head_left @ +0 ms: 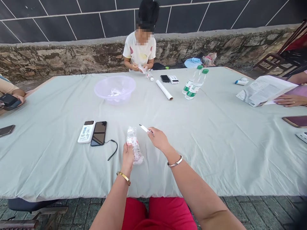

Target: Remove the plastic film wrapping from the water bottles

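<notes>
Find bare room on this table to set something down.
The widest bare tablecloth lies between the right hand and the printed sheet, nearer than the green-capped bottles. Another separates the white power bank from the phone at the left edge. It's crowded around the left hand: wrapped bottle, black phone.

Dark tiled wall (120,22) above rough stonework (96,57)

Left hand (128,155) holding plastic-wrapped bottle (135,145), right hand (158,138) gripping white cutter (145,128), tip clear of the bottle.
White power bank (85,133) and black smartphone (98,134) side by side, left of it on cloth-covered tabletop (203,137); lilac basin (99,91) with clear film (116,92) farther back, white roll (164,89) and two green-capped water bottles (193,90) to its right. Person opposite (140,52) handles another bottle (148,75).
</notes>
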Demonstrator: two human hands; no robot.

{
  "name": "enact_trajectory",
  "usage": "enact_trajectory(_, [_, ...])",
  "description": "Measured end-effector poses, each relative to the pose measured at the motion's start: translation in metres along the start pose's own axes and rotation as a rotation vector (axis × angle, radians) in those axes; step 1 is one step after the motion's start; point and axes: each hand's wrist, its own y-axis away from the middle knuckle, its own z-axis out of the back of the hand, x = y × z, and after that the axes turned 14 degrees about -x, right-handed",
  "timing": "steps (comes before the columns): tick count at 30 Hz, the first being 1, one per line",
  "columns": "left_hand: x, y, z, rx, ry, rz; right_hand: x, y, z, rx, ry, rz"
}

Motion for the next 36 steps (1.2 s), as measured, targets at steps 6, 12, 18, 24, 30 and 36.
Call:
enact_trajectory(6, [-0.022, -0.005, -0.002, -0.075, 0.148, 0.191, 0.009, 0.042, 0.037, 0.132, -0.045, 0.166])
enact_trajectory(12, [-0.018, -0.012, 0.001, -0.053, 0.217, 0.239, -0.04, 0.075, 0.07, 0.697, -0.567, 0.14])
enact_trajectory(18, [-0.002, -0.011, 0.006, 0.004, 0.272, 0.196, -0.084, 0.039, 0.007, -0.183, -0.008, -0.205])
enact_trajectory(24, [0.004, -0.001, 0.001, 0.058, 0.358, 0.24, -0.059, 0.037, -0.014, -0.298, 0.146, -0.146])
enact_trajectory(30, [0.003, 0.011, -0.003, 0.213, 0.417, 0.216, 0.011, 0.054, -0.044, 0.071, -0.79, -0.211])
enact_trajectory(36, [-0.009, 0.008, -0.007, 0.201, 0.163, -0.112, 0.024, 0.062, -0.056, -0.142, -1.054, -0.232])
